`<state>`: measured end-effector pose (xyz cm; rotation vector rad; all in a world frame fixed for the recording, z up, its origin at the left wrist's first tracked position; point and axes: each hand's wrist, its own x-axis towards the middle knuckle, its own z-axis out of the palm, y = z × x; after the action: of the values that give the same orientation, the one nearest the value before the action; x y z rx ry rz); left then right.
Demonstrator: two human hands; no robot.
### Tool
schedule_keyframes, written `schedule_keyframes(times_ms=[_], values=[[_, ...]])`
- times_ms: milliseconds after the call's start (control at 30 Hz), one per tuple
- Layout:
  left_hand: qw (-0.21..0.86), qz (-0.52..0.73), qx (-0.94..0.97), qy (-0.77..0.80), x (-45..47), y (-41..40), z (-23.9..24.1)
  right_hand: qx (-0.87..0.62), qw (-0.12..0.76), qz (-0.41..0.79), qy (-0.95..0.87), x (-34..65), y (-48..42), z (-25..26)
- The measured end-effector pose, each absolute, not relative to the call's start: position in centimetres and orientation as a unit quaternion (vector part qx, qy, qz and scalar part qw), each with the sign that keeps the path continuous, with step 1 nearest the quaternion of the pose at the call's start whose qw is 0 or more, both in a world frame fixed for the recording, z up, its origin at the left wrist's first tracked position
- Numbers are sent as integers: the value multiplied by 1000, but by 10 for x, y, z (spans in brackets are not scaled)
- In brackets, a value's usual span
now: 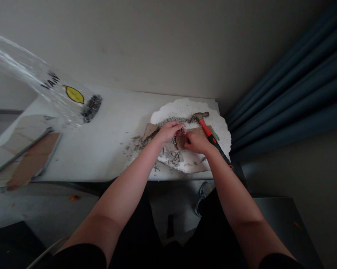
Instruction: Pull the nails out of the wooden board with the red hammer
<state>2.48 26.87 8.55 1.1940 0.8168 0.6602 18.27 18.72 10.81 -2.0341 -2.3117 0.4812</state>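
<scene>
My left hand (168, 132) is closed, with a thin shiny nail (182, 128) pinched at its fingertips. Close beside it, my right hand (196, 142) has its fingers curled in over a brown board piece (181, 142); what they grip, if anything, is hidden. Both hands are above a white mat with a scalloped edge (224, 130), littered with grey crumbs. A claw hammer (206, 128) with a red and black handle lies on the mat, just right of my right hand. Left of my left hand is a torn brown piece (150, 130).
The white table (95, 157) bears grey debris near the mat. On its left are a clear plastic bag (58, 93) with dark contents and a brown board strip (35, 158). A wall (157, 48) rises behind; a blue curtain (297, 82) hangs at right.
</scene>
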Motion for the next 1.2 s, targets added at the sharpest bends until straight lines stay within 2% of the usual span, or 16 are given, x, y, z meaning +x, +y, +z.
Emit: schedule_keyframes(times_ms=[233,400,600,700,867,967,1200], values=[[704,295,541,353,26,270,83,-658,18,158,-736,182,186,110],[697,301,546,355,25,269,84,-618,67,191,-760,189,182,108],[676,304,564,365,24,271,81,-595,110,158,-780,197,176,100],[608,311,627,375,25,272,81,-585,177,158,-776,199,176,99],[544,297,706,343,26,268,88,-574,350,200,-713,203,179,106],[560,272,719,308,27,266,89,-583,397,214,-676,205,181,108],[644,236,684,247,29,264,84,-632,389,177,-646,200,182,100]])
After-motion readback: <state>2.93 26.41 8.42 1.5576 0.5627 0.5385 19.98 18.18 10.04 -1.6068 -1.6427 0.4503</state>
